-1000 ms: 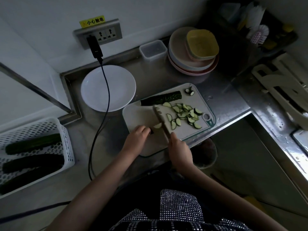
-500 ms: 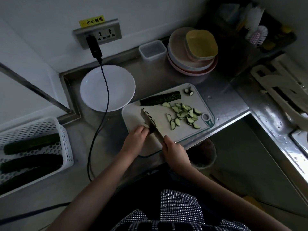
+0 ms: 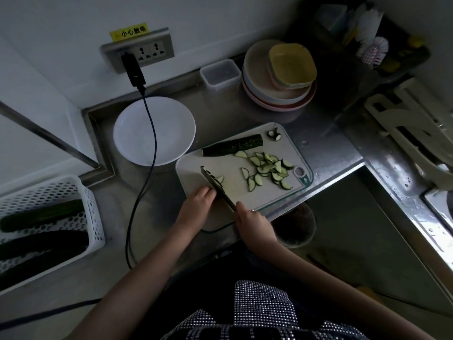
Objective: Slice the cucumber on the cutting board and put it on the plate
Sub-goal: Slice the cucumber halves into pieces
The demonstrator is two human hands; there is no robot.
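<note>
A pale cutting board (image 3: pixel 235 192) lies on the steel counter. Along its far edge rests a dark cucumber half (image 3: pixel 232 145). Several cut slices (image 3: pixel 267 166) are heaped on the board's right side. My right hand (image 3: pixel 253 220) grips the handle of a knife (image 3: pixel 215 185), whose blade stands edge-down on the board's left part. One slice (image 3: pixel 220 179) lies against the blade. My left hand (image 3: pixel 196 203) has its fingers curled over a short cucumber piece right beside the blade; the piece is mostly hidden. The white plate (image 3: pixel 137 133) sits left of the board, with no slices on it.
A black cable (image 3: pixel 149 148) runs from the wall socket across the plate. A white basket (image 3: pixel 81 192) with whole cucumbers stands at left. Stacked dishes (image 3: pixel 277 94) and a clear box (image 3: pixel 219 71) are behind the board. Two cucumber end bits (image 3: pixel 274 135) lie at the board's far corner.
The knife swung from lying tilted near the slices to standing edge-down at the left, beside my left hand. A new slice lies by the blade. My left hand barely moved.
</note>
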